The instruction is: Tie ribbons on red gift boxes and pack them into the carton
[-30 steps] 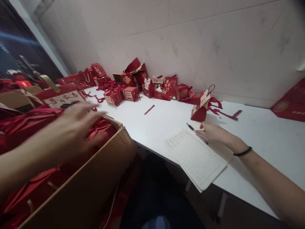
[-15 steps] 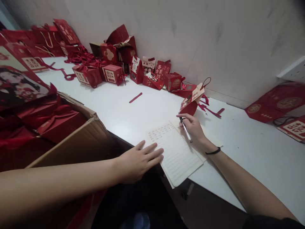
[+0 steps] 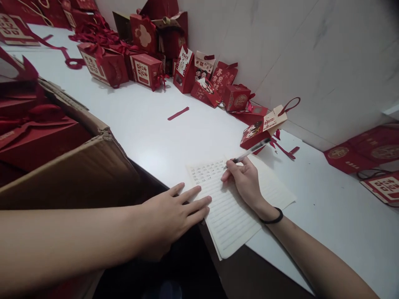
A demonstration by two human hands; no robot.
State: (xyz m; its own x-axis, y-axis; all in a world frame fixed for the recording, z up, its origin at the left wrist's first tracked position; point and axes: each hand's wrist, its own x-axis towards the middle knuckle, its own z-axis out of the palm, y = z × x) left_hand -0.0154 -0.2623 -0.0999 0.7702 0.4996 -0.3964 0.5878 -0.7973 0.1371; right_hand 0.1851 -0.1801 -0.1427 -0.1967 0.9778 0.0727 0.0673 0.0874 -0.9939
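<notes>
A lined notebook [image 3: 232, 224] lies at the front edge of the white table, with rows of small handwritten marks near the top of its page. My left hand [image 3: 174, 214] rests with fingers spread on the notebook's left side and the table edge. Held between the fingers of my right hand [image 3: 245, 178] is a pen [image 3: 252, 150], its tip low by the written rows. Whether the tip touches the paper I cannot tell. Just beyond the pen stands a tilted red and cream gift box [image 3: 257, 131] with a loop handle.
At left, a cardboard carton [image 3: 71, 166] holds red boxes. Several red gift boxes [image 3: 146, 70] and ribbons line the wall. A short ribbon strip [image 3: 178, 113] lies mid-table. Red bags [image 3: 370, 147] stand at the right.
My right hand has turned the pen from pointing up the page to a writing grip and moved it toward the written rows. The camera view has shifted closer. My left hand stays on the notebook.
</notes>
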